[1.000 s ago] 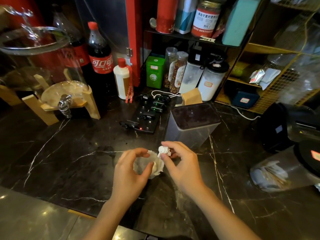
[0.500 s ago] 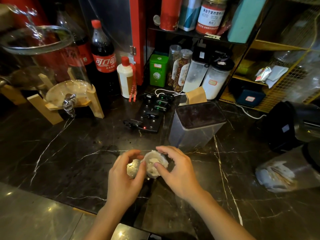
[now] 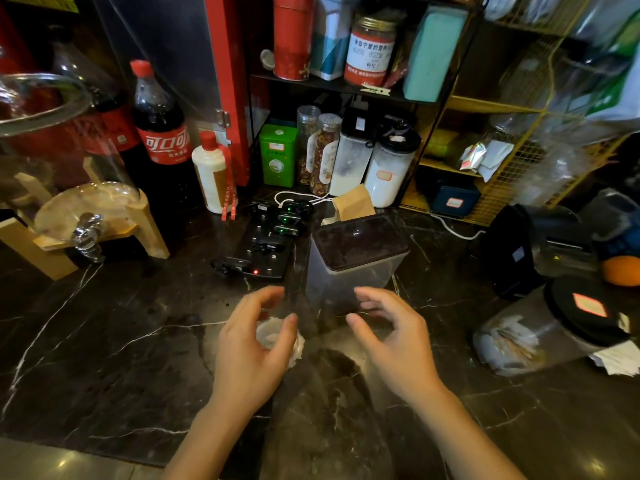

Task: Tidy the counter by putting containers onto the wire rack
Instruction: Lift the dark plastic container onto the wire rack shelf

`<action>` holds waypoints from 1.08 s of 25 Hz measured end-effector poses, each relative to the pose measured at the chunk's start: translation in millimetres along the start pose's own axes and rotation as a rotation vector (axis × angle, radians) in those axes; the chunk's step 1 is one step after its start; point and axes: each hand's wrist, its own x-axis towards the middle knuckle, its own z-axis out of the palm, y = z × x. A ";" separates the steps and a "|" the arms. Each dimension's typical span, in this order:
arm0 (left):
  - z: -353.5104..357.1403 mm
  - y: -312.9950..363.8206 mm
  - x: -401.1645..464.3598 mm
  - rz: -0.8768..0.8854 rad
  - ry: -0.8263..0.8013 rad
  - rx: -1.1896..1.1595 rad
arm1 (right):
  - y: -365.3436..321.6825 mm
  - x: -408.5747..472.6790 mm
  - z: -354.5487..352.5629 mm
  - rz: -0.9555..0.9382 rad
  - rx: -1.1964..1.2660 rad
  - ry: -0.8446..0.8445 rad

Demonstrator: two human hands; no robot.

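Note:
A square clear container with a dark lid stands on the black marble counter, just beyond my hands. A round jar with a black lid lies on its side at the right. The yellow wire rack stands at the back right. My left hand hovers with fingers apart over a crumpled white paper wad that lies on the counter. My right hand is open and holds nothing, its fingertips close to the square container's front.
A black shelf behind holds tins and jars. A charger tray, cola bottles, a white bottle and a glass dispenser on a wooden stand lie left and behind. A black machine sits right.
Both hands were pressing the white wad together. They have let it go and spread apart, the right hand moving right toward the square container.

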 end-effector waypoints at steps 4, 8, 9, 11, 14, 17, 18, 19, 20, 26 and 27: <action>18.6 14.9 13.7 -0.005 0.002 -0.007 | 9.4 13.1 -32.8 0.012 0.020 0.128; 35.5 26.5 23.8 -0.062 0.042 -0.022 | 13.6 38.2 -51.3 0.037 0.071 0.212; 38.5 29.7 26.1 -0.102 0.046 -0.038 | 13.9 45.8 -53.0 0.066 0.091 0.202; 44.4 36.5 31.4 -0.195 0.036 -0.094 | 15.7 62.1 -54.2 0.149 0.150 0.156; 52.3 47.1 36.8 -0.253 0.000 -0.095 | 18.8 79.6 -57.3 0.245 0.184 0.070; 60.1 53.9 38.8 -0.303 -0.024 -0.127 | 21.0 82.8 -57.6 0.273 0.213 0.011; 63.0 56.1 38.8 -0.306 -0.022 -0.134 | 23.2 82.2 -57.0 0.280 0.232 0.004; 65.3 57.2 38.7 -0.308 -0.014 -0.138 | 25.2 81.4 -55.7 0.281 0.246 0.009; 67.8 58.8 38.5 -0.308 -0.005 -0.144 | 27.7 80.4 -55.1 0.275 0.255 0.025; 78.8 76.2 44.8 -0.288 0.032 -0.176 | 33.3 77.4 -69.1 0.260 0.266 0.134; 80.3 81.0 47.8 -0.284 0.022 -0.179 | 32.3 77.8 -75.2 0.256 0.266 0.157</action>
